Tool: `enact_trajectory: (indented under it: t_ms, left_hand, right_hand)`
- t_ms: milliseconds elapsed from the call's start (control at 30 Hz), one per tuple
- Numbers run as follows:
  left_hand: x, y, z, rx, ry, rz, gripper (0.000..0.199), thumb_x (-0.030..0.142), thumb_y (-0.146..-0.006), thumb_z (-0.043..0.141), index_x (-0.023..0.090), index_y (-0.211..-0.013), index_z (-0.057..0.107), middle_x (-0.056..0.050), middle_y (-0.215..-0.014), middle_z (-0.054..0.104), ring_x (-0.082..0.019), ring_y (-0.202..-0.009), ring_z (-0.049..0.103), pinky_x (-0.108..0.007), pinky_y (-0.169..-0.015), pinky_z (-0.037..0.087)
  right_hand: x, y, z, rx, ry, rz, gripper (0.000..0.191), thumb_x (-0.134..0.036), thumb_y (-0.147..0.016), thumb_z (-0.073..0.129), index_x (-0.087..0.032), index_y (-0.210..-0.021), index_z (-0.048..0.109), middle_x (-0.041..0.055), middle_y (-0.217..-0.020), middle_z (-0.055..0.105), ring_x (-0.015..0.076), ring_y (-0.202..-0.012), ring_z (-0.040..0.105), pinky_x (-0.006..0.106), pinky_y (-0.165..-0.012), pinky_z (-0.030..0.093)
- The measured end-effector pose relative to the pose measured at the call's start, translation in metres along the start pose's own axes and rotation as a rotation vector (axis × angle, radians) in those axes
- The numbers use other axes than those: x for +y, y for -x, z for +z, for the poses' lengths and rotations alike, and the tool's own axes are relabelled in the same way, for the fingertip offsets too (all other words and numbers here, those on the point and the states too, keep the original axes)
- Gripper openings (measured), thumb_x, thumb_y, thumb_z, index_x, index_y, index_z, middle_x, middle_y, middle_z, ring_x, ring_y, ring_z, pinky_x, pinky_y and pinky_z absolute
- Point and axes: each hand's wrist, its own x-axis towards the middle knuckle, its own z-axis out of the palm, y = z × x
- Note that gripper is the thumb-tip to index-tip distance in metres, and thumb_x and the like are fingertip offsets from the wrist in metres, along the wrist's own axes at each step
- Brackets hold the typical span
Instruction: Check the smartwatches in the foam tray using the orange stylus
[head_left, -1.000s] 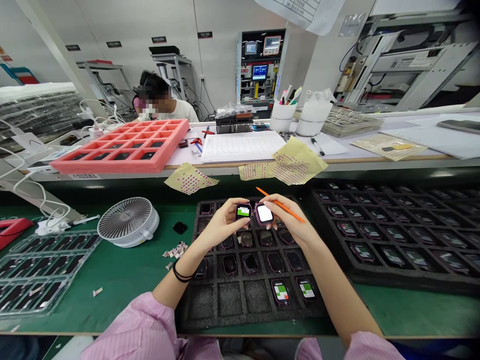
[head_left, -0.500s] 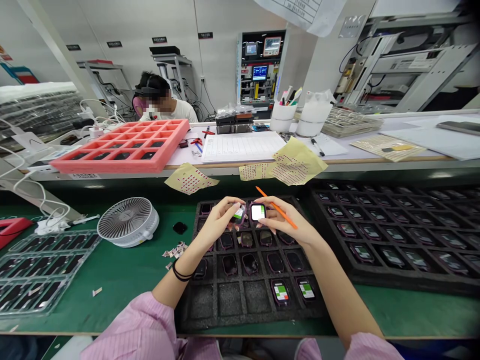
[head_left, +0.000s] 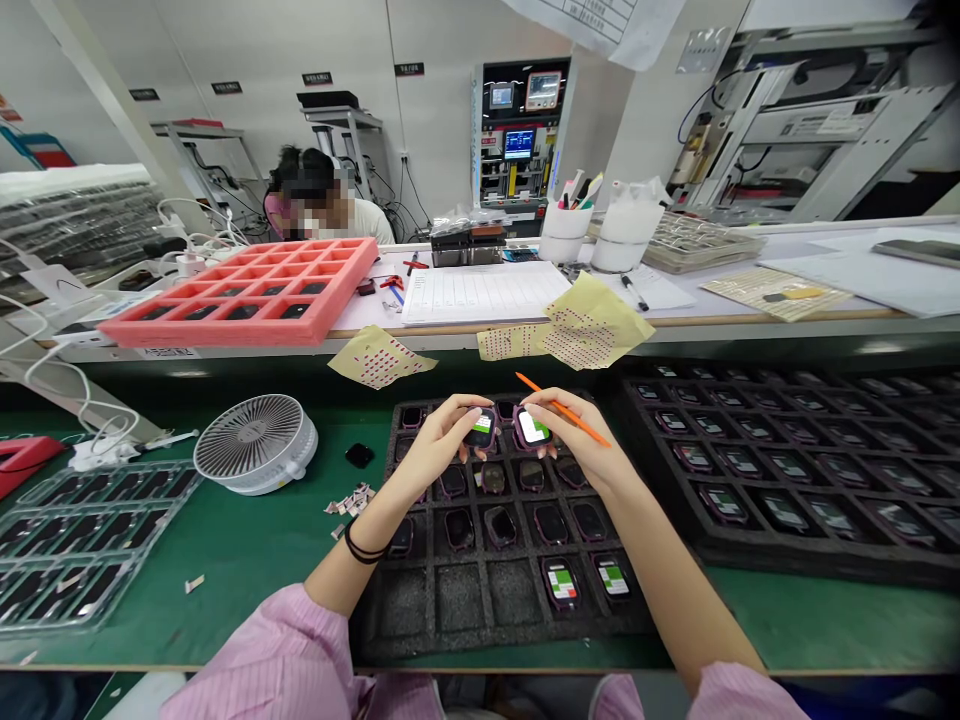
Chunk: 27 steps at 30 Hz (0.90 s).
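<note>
My left hand (head_left: 448, 430) is closed on a smartwatch body (head_left: 481, 428) whose screen is lit white and green. In my right hand (head_left: 574, 428) is a second smartwatch body (head_left: 533, 427), its screen also bright white and green. An orange stick-like tool (head_left: 564, 409) lies across that same hand, tucked in by the fingers. Both hands hover over the far part of a black foam tray (head_left: 457, 640). Dark watch bodies (head_left: 551, 524) fill many of its pockets, and two in the front row, such as a lit watch (head_left: 561, 584), have screens on.
A second foam tray (head_left: 697, 545) of watches stands to the right. On the left are a round fan (head_left: 256, 443), small scraps (head_left: 351, 499) and a clear plastic tray (head_left: 97, 600). A shelf behind carries a pink foam tray (head_left: 315, 325) and papers (head_left: 487, 292). A person (head_left: 322, 200) sits beyond.
Both watches have tilted, so their lit screens show at a different angle. My right hand has shifted slightly right, its thumb now at the top of the watch, and the orange tool moved with it.
</note>
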Motion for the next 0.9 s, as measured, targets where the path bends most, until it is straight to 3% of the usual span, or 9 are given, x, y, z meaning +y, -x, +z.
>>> enact_trajectory:
  t_ms: [100, 233, 567, 700, 900]
  left_hand:
    - [0.000, 0.000, 0.000, 0.006, -0.003, -0.002, 0.031, 0.043, -0.088, 0.053, 0.016, -0.099, 0.061, -0.001, -0.076, 0.061, -0.008, -0.053, 0.056, -0.019, -0.046, 0.039]
    - [-0.003, -0.001, -0.001, -0.003, 0.002, -0.001, 0.030, 0.042, -0.088, 0.052, 0.016, -0.099, 0.061, -0.001, -0.076, 0.062, -0.009, -0.052, 0.056, -0.019, -0.046, 0.039]
    - [-0.009, -0.004, 0.000, -0.061, 0.087, 0.034, 0.051, 0.027, -0.082, 0.061, 0.018, -0.129, 0.044, -0.011, -0.113, 0.059, -0.016, -0.083, 0.065, -0.021, -0.055, 0.047]
    - [-0.009, -0.003, 0.001, -0.038, 0.089, 0.018, 0.048, 0.027, -0.080, 0.065, 0.017, -0.123, 0.047, -0.009, -0.108, 0.060, -0.015, -0.080, 0.065, -0.020, -0.055, 0.046]
    - [-0.004, -0.003, 0.000, 0.004, 0.077, -0.012, 0.032, 0.038, -0.083, 0.060, 0.015, -0.106, 0.058, -0.002, -0.079, 0.062, -0.010, -0.060, 0.060, -0.019, -0.050, 0.043]
  right_hand:
    - [-0.001, 0.000, 0.000, 0.008, -0.004, 0.010, 0.023, -0.040, -0.074, 0.072, -0.020, -0.082, 0.067, -0.0010, -0.070, 0.056, 0.0087, -0.046, 0.052, 0.022, -0.039, 0.040]
    - [-0.005, 0.002, -0.001, -0.078, 0.008, -0.005, 0.023, -0.037, -0.075, 0.072, -0.021, -0.090, 0.067, -0.0008, -0.072, 0.057, 0.0084, -0.048, 0.053, 0.021, -0.040, 0.039]
    - [0.000, 0.001, -0.011, -0.232, 0.020, -0.065, 0.042, -0.027, -0.074, 0.074, -0.026, -0.114, 0.060, 0.0059, -0.111, 0.060, 0.0146, -0.074, 0.065, 0.019, -0.043, 0.040]
    - [-0.001, 0.000, -0.008, -0.171, 0.004, -0.052, 0.040, -0.027, -0.070, 0.077, -0.023, -0.107, 0.062, 0.0034, -0.098, 0.061, 0.0115, -0.065, 0.062, 0.019, -0.042, 0.038]
    - [-0.006, 0.000, -0.003, -0.037, -0.011, -0.012, 0.031, -0.038, -0.071, 0.074, -0.019, -0.094, 0.065, -0.0012, -0.077, 0.056, 0.0071, -0.048, 0.053, 0.020, -0.038, 0.035]
